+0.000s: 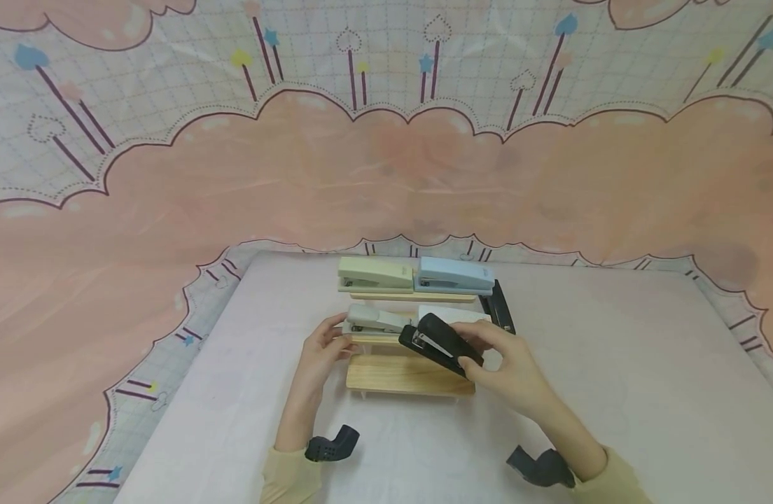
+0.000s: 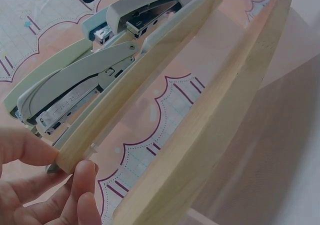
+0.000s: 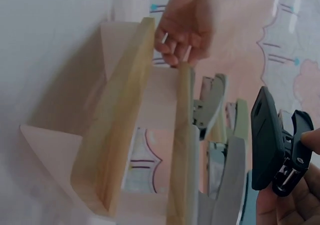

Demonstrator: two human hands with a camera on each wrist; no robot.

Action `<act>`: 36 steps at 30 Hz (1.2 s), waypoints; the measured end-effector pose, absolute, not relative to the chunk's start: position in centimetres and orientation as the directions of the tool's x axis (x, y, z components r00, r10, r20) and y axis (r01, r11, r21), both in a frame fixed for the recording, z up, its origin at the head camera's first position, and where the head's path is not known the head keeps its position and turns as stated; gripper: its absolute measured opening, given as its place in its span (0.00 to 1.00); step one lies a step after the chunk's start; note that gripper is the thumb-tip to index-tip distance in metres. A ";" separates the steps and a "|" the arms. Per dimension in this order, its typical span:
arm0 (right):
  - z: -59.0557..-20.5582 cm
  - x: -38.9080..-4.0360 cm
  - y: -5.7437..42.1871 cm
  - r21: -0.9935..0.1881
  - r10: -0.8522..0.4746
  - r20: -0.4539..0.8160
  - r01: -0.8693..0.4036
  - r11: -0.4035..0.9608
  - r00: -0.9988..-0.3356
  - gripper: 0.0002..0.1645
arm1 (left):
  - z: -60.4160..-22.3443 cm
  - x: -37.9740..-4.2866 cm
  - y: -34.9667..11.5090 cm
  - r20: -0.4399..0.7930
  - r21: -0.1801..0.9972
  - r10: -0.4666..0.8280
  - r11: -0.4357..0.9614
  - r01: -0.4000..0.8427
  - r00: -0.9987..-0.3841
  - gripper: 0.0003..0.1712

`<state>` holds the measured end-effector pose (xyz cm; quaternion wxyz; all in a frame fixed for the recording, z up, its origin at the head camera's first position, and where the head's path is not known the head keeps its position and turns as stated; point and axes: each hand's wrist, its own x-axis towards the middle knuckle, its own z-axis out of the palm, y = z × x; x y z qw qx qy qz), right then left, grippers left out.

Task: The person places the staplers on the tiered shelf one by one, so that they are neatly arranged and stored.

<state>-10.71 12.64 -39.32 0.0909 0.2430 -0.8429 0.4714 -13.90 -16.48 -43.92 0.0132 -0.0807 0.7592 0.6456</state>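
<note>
My right hand [image 1: 509, 360] grips a black stapler [image 1: 442, 339] by its right end, holding it tilted in front of the rack's middle tier. My left hand [image 1: 320, 350] pinches the left end of the middle wooden shelf [image 2: 125, 92] between thumb and fingers. On that shelf sit a grey stapler [image 1: 375, 318] at the left and a whitish stapler [image 1: 452, 313] at the right, partly hidden behind the black one. Above them, the top tier carries a light green stapler [image 1: 375, 273] and a light blue stapler [image 1: 456, 274], side by side. The lowest wooden shelf [image 1: 408, 374] is bare.
Another black object [image 1: 501, 308], long and narrow, is by the rack's right side, partly hidden. A white cloth [image 1: 620, 364] covers the table. Behind hangs a pink and white patterned curtain [image 1: 386, 175]. Black wrist cameras [image 1: 332, 444] are strapped to both forearms.
</note>
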 end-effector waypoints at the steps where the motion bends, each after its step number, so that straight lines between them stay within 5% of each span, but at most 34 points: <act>1: -39.5 -10.8 12.4 -0.754 -0.336 0.379 -0.498 0.428 -0.862 0.29 | -43.9 -13.9 -16.5 -0.124 0.978 -0.106 0.154 -0.139 -0.987 0.26; 36: -43.0 -12.2 5.7 -0.585 -0.585 0.346 -0.656 0.476 -0.733 0.27 | -44.0 -14.3 -16.4 -0.139 0.972 -0.119 0.175 -0.159 -0.983 0.26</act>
